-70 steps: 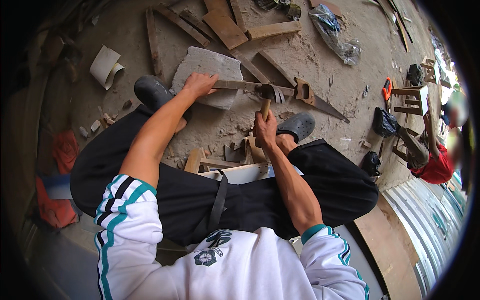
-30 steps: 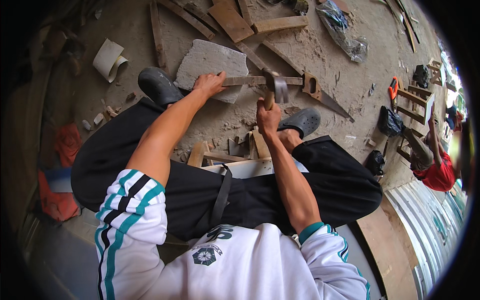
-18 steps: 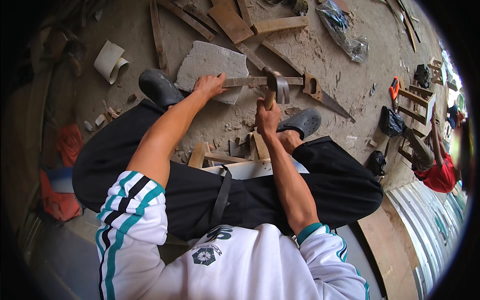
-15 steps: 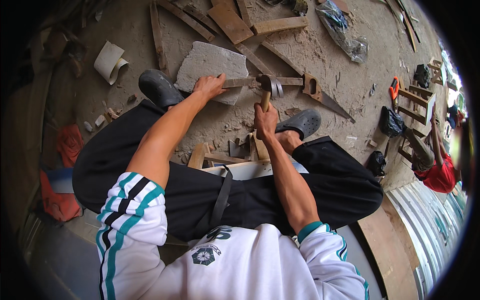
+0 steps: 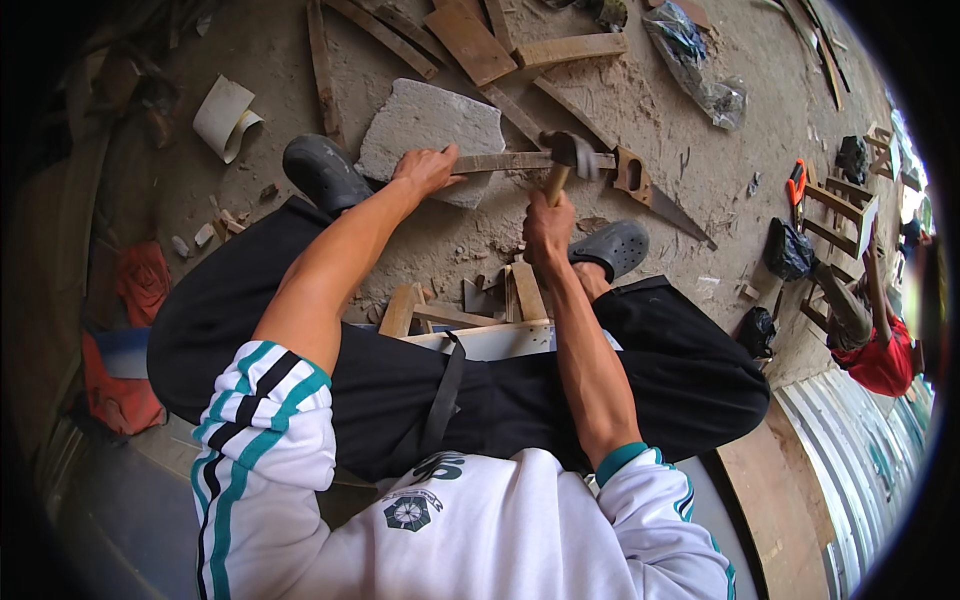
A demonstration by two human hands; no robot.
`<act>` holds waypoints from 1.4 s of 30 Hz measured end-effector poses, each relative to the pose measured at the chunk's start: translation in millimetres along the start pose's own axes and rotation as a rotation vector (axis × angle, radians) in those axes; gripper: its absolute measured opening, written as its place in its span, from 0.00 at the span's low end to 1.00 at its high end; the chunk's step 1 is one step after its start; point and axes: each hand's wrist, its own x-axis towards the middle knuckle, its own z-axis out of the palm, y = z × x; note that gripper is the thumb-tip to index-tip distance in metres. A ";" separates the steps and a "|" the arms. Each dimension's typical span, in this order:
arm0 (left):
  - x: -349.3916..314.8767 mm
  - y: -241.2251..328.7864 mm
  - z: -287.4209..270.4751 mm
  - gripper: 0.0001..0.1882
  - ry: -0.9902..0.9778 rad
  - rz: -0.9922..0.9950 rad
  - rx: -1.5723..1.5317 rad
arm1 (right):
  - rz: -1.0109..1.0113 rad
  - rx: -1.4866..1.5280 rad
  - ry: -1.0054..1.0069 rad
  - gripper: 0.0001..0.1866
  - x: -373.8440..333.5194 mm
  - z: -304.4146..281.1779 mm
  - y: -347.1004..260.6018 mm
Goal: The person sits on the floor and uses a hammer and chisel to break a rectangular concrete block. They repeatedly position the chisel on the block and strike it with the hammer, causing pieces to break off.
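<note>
My left hand [image 5: 428,169] is closed around the left end of a narrow wooden strip [image 5: 505,162], in front of a rough grey stone slab [image 5: 425,125]. The strip runs to the right from the slab's front part. A claw hammer [image 5: 571,153] with a wooden handle is gripped in my right hand [image 5: 549,226]. Its head, slightly blurred, overlaps the strip's right part in view; I cannot tell whether they touch. Just right of it lies a handsaw [image 5: 660,195] with a wooden handle, its blade pointing to the lower right.
Wooden boards [image 5: 475,45] lie scattered on the dirt ground ahead. Wood offcuts [image 5: 465,312] sit between my legs. A crumpled plastic bag [image 5: 695,65] is at the far right. Further right are wooden frames [image 5: 840,215], an orange-handled tool [image 5: 796,185] and a person in red [image 5: 880,360].
The hammer and my right hand have shifted a little to the right. My left hand still holds the strip, and the whole view has moved slightly.
</note>
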 end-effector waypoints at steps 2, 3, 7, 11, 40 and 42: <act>-1.4 -2.6 0.6 0.28 -0.008 0.003 -0.005 | -0.069 0.036 0.052 0.12 -8.1 -2.0 -16.2; 1.9 -2.4 -2.6 0.28 -0.004 0.013 -0.004 | -0.111 0.057 0.089 0.14 -8.2 -3.6 -21.0; -0.6 1.0 -2.4 0.28 0.019 0.018 0.030 | -0.249 -0.349 -0.018 0.10 -9.1 5.6 -4.0; -0.8 -3.4 4.9 0.28 0.036 0.020 0.033 | 0.092 -0.329 -0.184 0.11 -5.1 -0.5 -31.8; -4.3 5.3 3.1 0.31 0.047 -0.026 -0.005 | -0.115 -0.372 -0.025 0.12 -14.0 -8.6 5.6; -8.1 1.1 5.3 0.31 0.088 -0.005 -0.006 | -0.152 -0.422 -0.056 0.12 -16.1 -13.1 -1.7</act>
